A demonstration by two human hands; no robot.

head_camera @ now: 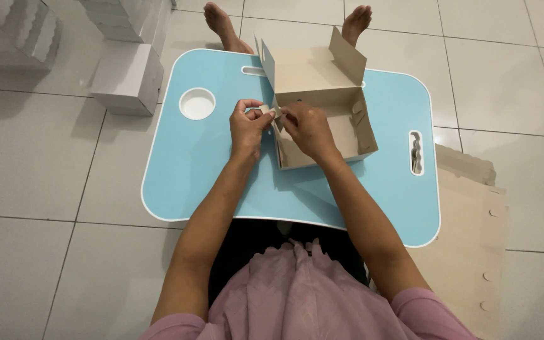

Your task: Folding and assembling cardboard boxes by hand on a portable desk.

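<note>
- Below, a light blue lap table [190, 164] with rounded corners and a white edge is seen from above, set on a floor of pale grey tiles [45, 176].
- A round white cup recess [196, 103] is sunk into the table's far left corner, and a slot [415, 152] is cut near its right edge.
- A half-folded brown cardboard box [322, 107] is stood at the table's middle, open at the top, its flaps raised.
- A small side flap [271, 113] at the box's left wall is pinched by the left hand [247, 126], fingers closed on it.
- The same flap is gripped by the right hand [306, 129], fingers curled shut, resting over the box's near left corner.
- White folded boxes [130, 75] are stacked on the floor to the far left.
- Flat brown cardboard sheets [473, 239] are laid on the floor at the right.
- Two bare feet [225, 25] are seen beyond the table.
</note>
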